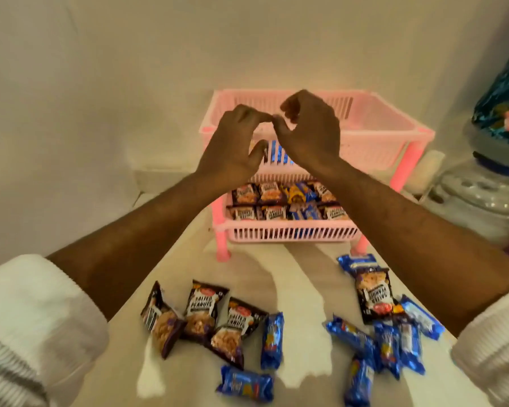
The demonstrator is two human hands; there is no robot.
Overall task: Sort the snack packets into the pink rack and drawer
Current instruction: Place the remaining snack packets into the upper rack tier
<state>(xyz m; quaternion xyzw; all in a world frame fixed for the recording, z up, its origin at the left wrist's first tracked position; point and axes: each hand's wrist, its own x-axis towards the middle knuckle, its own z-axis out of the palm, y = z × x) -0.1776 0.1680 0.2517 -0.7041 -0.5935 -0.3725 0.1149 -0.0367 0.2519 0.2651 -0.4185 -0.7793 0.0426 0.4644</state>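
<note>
A pale wall [100, 69] closes the room at the far side, and a light worktop [300, 289] runs from it toward the person; at the far right stand a patterned blue bundle [506, 92] and a clear plastic container [482, 198]. Against the wall sits the pink rack [388, 133], its upper basket almost bare apart from a blue packet or two at the front, partly hidden by the hands. Below it the drawer [291, 232] is pulled toward the person, lined with rows of dark and blue packets. On the near worktop the unsorted snacks lie in two loose groups: salted peanut packets [200, 312] and a couple of blue biscuit packets [272, 339] to the left, a heap of blue biscuit packets [391, 345] with one peanut packet [375, 292] to the right, their long axes pointing every way. Both hands hover high over the rack's front rim, well apart from those piles, which lie nearer to the person and lower down. The left hand [232, 148] has its fingers [256, 114] curled and meeting those of the right hand [309, 127], with no packet visibly held in either. Judging from this, the next reach must come back and down; the left hand is closer to the peanut group, the right to the blue heap.
</note>
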